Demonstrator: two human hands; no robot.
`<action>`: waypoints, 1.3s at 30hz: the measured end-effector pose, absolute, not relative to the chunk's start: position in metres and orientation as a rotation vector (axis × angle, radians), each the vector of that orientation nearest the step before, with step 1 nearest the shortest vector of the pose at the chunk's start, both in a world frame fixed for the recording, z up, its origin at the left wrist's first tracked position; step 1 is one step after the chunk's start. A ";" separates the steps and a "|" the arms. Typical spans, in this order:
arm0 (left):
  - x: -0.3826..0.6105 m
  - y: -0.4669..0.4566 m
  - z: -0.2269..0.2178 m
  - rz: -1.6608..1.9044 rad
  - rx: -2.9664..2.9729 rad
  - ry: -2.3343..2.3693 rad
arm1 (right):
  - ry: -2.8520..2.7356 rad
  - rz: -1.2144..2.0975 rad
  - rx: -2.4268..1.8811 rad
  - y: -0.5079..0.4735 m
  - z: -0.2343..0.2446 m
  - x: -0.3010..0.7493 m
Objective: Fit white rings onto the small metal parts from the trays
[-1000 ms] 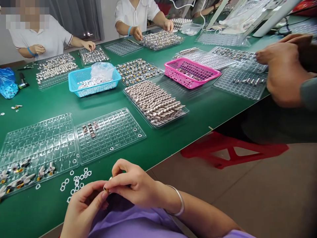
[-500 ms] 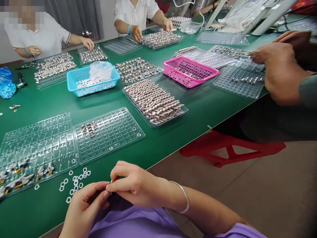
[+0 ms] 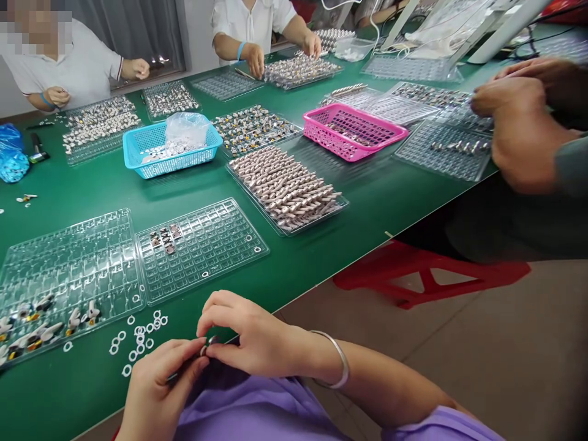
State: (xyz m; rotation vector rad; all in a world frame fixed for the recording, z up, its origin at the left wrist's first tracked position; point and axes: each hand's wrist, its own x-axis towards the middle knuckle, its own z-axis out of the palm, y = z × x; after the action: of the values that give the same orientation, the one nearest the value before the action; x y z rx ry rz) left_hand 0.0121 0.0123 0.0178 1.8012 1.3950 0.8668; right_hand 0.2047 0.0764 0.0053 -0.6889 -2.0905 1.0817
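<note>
Near the table's front edge, over my lap, my left hand (image 3: 168, 380) pinches a small part (image 3: 203, 351) between thumb and fingertips. My right hand (image 3: 250, 337), with a bangle on its wrist, curls its thumb and index finger about a small dark rounded piece (image 3: 212, 340) at the same spot. Fingers cover most of both, so their kind cannot be told. Just beyond my left hand lie several loose white rings (image 3: 139, 331). Behind them stands a clear compartment tray (image 3: 197, 260) with several small metallic parts (image 3: 169, 247) in it.
At left, another clear tray (image 3: 78, 245) holds white, black and yellow pieces. A tray of stacked beige parts (image 3: 285, 190), a blue basket (image 3: 138, 153) and a pink basket (image 3: 316, 138) stand farther back. Co-workers' hands (image 3: 519, 104) work at right and across. A red stool (image 3: 427, 275) stands below.
My right fingers have spread slightly around the dark piece, which now shows more. My left hand has shifted a little right. Across the table, a co-worker's hand has lifted off a tray.
</note>
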 end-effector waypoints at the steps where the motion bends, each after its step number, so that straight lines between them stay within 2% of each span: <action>1: 0.013 0.012 0.018 0.883 1.830 1.394 | -2.095 1.089 -0.700 0.076 0.006 0.204; 8: 0.014 0.013 0.020 0.894 1.869 1.399 | -2.132 1.025 -0.692 0.074 0.002 0.202; 10: 0.014 0.012 0.021 0.909 1.881 1.407 | -2.098 1.162 -0.726 0.076 0.004 0.205; 16: 0.013 0.010 0.022 0.956 1.992 1.494 | -1.831 1.864 -0.745 0.086 0.011 0.217; 25: 0.015 0.011 0.020 0.988 2.140 1.533 | -1.306 2.192 -0.686 0.078 -0.011 0.208; 34: 0.015 0.010 0.020 0.965 2.208 1.548 | -1.105 2.330 -0.642 0.076 -0.020 0.202; 39: 0.015 0.011 0.018 0.956 2.219 1.565 | -1.207 2.104 -0.696 0.068 -0.020 0.199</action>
State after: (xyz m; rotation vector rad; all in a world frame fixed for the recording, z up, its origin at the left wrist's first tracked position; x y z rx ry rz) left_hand 0.0148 0.0114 0.0177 2.2191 1.5652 0.9562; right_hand 0.1993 0.0683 -0.0196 -0.6965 -1.2067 2.1037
